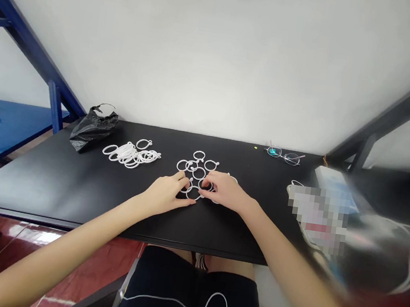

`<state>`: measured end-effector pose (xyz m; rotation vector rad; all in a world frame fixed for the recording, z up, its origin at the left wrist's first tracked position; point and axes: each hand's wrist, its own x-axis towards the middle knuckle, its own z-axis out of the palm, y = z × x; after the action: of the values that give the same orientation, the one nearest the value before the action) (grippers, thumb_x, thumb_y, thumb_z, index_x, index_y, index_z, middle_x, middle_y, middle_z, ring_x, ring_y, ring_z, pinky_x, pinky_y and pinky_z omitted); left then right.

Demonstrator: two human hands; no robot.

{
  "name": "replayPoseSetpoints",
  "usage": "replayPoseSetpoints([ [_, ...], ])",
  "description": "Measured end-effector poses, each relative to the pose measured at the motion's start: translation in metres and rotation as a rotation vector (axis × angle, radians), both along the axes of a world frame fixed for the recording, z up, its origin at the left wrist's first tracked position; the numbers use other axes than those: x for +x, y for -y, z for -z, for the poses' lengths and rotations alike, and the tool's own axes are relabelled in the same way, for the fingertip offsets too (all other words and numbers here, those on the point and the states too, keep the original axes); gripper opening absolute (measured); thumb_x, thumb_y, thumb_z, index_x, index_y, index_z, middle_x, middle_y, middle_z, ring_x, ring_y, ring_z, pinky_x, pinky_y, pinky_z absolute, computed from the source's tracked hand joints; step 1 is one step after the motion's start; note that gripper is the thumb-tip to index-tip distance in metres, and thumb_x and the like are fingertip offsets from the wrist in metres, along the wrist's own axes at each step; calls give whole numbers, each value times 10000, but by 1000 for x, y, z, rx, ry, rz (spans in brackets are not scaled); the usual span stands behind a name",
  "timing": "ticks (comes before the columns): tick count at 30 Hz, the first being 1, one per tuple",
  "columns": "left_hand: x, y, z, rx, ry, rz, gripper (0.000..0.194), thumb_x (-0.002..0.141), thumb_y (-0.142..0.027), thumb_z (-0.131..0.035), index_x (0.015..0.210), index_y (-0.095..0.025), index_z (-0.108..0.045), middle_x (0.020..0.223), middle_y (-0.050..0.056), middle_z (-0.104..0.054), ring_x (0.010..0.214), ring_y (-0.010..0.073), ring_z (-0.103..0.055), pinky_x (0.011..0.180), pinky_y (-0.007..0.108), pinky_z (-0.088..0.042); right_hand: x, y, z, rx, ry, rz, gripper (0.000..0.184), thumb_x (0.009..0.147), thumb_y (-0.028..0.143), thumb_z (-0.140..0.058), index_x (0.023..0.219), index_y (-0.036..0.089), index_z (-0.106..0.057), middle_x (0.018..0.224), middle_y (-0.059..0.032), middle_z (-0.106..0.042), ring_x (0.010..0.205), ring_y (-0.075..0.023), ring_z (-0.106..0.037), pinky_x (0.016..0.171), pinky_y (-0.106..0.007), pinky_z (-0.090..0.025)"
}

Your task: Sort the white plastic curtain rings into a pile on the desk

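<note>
A loose group of white plastic rings (198,173), each with a small eyelet like a curtain ring, lies flat on the black table (82,184). The nearest white ring (189,195) is between my two hands. My left hand (165,191) has its thumb at that ring's lower edge and its curled fingers at its left side. My right hand (225,189) pinches near the ring's eyelet with thumb and forefinger. Its palm partly covers more rings at the right of the group.
A heap of white rings (128,154) lies left of the group, beside a crumpled black plastic bag (96,128). Eyeglasses (283,156) rest near the wall. At right are a blurred phone (312,217) and a white-and-blue box (335,189). A white cable (169,299) crosses my lap.
</note>
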<state>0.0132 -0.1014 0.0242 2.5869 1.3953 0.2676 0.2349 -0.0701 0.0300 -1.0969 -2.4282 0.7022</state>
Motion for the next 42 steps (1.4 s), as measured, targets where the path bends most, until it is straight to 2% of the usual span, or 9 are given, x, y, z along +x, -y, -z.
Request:
replayPoseSetpoints([
  [4, -2, 5, 8, 52, 74, 8, 370, 872, -524, -561, 1022, -186, -566, 1050, 60, -582, 667, 155, -612, 534, 269, -433, -4, 4, 2, 13, 58, -65, 109, 885, 177, -584, 814, 152, -662, 840, -24, -602, 659, -99, -512, 634, -236, -380],
  [11, 1, 10, 6, -14, 83, 12, 240, 909, -421, -542, 900, -185, -587, 949, 26, -584, 609, 118, -566, 567, 263, -446, 1, 5, -5, -43, 88, -46, 90, 760, 90, -632, 811, 155, -666, 852, -26, -633, 678, -113, -531, 636, -239, -386],
  [19, -2, 10, 6, -16, 79, 9, 235, 966, -315, -413, 910, -189, -603, 972, 51, -603, 688, 147, -610, 606, 257, -452, 3, 9, -12, -61, 133, -50, 58, 806, 218, -662, 783, 165, -661, 847, -30, -637, 706, -131, -563, 641, -247, -397],
  [26, -7, -27, -11, -47, 493, -111, 258, 976, -396, -420, 927, -181, -555, 650, -15, -625, 518, 121, -586, 582, 222, -432, 2, 14, -23, -32, 251, -101, 122, 886, 124, -550, 789, 164, -611, 849, -41, -620, 696, -134, -550, 625, -254, -373],
  [28, 1, -37, -11, 38, 428, -95, 244, 973, -377, -435, 934, -178, -572, 676, 1, -648, 558, 131, -601, 609, 229, -429, 8, 16, -33, -5, 216, -37, 144, 922, 169, -519, 798, 174, -591, 814, -29, -616, 693, -137, -542, 628, -256, -370],
  [32, 22, -37, -1, 110, 82, -19, 235, 976, -284, -404, 947, -174, -610, 901, 77, -699, 778, 197, -659, 634, 254, -422, 25, 33, -44, 42, 245, 52, 173, 940, 194, -499, 780, 191, -564, 783, -13, -599, 651, -132, -523, 605, -260, -355],
  [36, 31, -30, 8, 98, -78, -37, 309, 996, -294, -341, 956, -163, -618, 978, 100, -664, 802, 198, -657, 602, 249, -428, 36, 55, -27, 53, 320, 74, 180, 951, 191, -474, 790, 199, -554, 824, -22, -593, 662, -138, -547, 585, -262, -374],
  [39, 32, -30, 10, 91, -82, -41, 313, 991, -359, -380, 980, -156, -619, 1071, 109, -625, 816, 198, -656, 603, 253, -449, 38, 65, -10, 94, 333, 127, 109, 942, 187, -498, 855, 192, -564, 902, -42, -597, 681, -146, -569, 599, -272, -408],
  [42, 32, -35, 8, 66, -56, -20, 257, 976, -312, -425, 977, -144, -620, 1085, 116, -619, 817, 209, -657, 619, 271, -465, 38, 66, -6, 113, 345, 147, 142, 953, 194, -477, 833, 191, -552, 871, -39, -585, 652, -146, -559, 579, -273, -410],
])
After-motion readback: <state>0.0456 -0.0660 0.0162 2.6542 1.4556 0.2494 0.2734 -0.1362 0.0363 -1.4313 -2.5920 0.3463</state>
